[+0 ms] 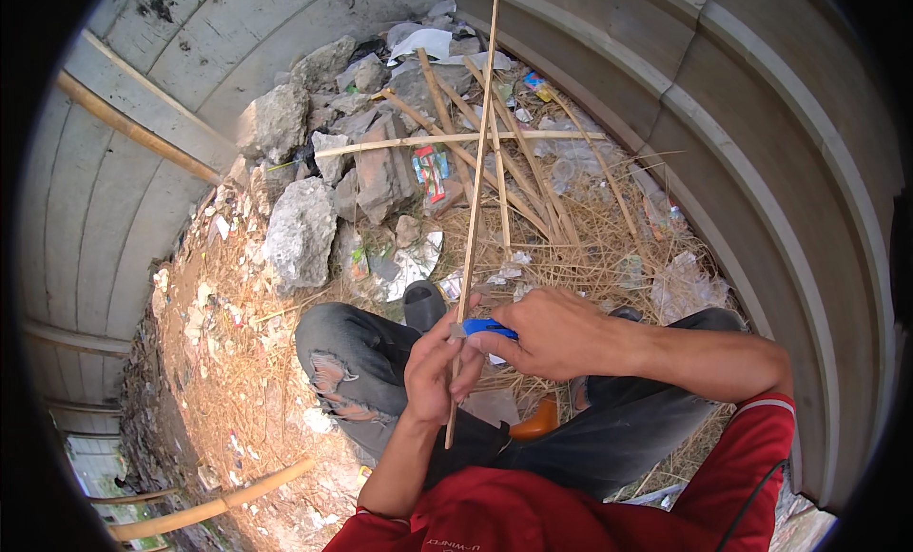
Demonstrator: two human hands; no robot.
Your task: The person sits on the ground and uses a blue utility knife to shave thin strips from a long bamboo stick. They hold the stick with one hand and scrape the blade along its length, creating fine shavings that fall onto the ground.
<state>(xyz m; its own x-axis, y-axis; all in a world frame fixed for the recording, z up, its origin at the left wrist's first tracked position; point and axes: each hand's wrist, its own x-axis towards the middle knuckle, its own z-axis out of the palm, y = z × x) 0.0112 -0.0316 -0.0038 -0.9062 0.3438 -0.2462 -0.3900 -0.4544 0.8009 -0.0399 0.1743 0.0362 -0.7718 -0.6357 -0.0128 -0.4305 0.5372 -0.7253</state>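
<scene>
A long, thin bamboo strip (473, 210) runs upright through the middle of the view, leaning slightly right at its far end. My left hand (436, 369) is closed around its lower part, above my lap. In my right hand (556, 333) is a blue-handled utility knife (491, 329), gripped with the fingers wrapped round the handle. The knife's front end meets the strip just above my left fingers. How far the blade is out is hard to make out.
Grey rocks (302, 231) and several bamboo pieces (533, 186) lie ahead amid straw, shavings and litter. A corrugated wall (761, 172) curves along the right, a panelled wall (105, 191) along the left. Bamboo poles (143, 124) lean at left. Something orange (535, 419) lies between my legs.
</scene>
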